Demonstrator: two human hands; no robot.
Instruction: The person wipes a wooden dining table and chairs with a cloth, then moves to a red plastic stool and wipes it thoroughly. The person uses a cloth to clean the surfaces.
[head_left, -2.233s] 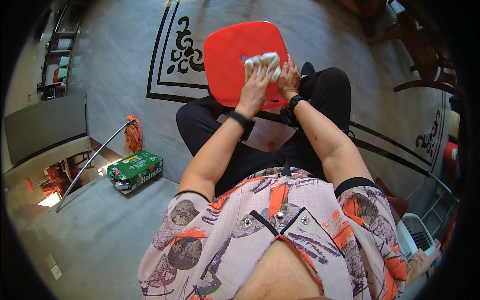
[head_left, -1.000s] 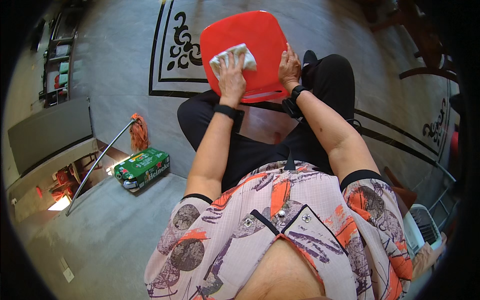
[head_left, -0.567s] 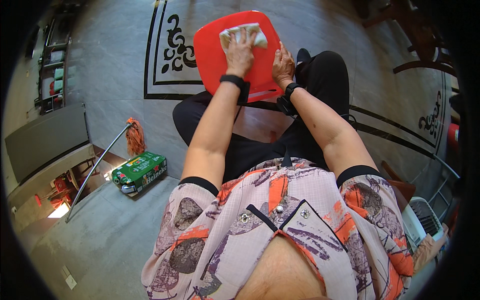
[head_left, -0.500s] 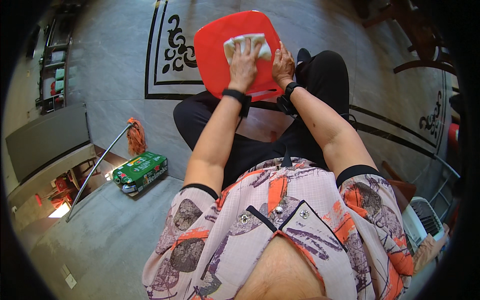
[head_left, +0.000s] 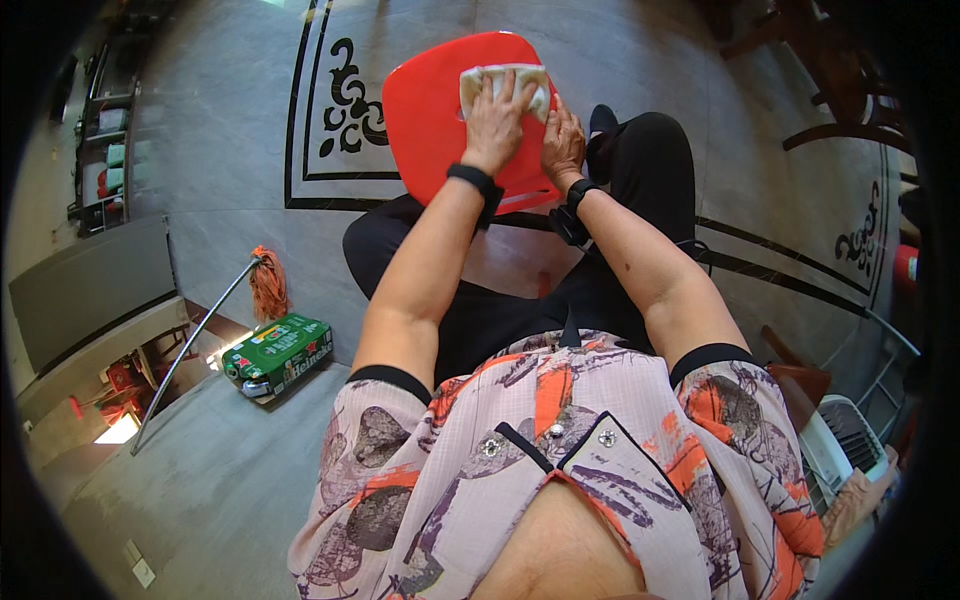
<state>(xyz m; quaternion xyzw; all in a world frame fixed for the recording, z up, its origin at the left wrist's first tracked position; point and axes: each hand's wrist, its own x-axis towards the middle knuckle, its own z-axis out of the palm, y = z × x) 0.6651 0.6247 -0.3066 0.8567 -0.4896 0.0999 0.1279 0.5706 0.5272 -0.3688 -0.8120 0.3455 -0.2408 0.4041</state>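
Note:
Between my knees stands a red plastic stool (head_left: 430, 120), its smooth rounded seat turned up toward me. My left hand (head_left: 496, 125) presses a folded white cloth (head_left: 535, 88) onto the seat near its far right part, fingers spread over the fabric. At the stool's right edge, my right hand (head_left: 563, 142) grips the rim, with its thumb side near the cloth. The underside of the stool and some of the right fingertips are hidden.
An orange mop (head_left: 268, 285) with a metal handle leans at the left, beside a green drinks carton (head_left: 280, 352) on the floor. Dark wooden furniture (head_left: 840, 130) stands at the far right. A white plastic item (head_left: 845, 440) lies at the lower right.
My left hand has slid the cloth across the seat toward the far right corner. The stool appears slightly lower and farther left in view; my right hand stays on its edge.

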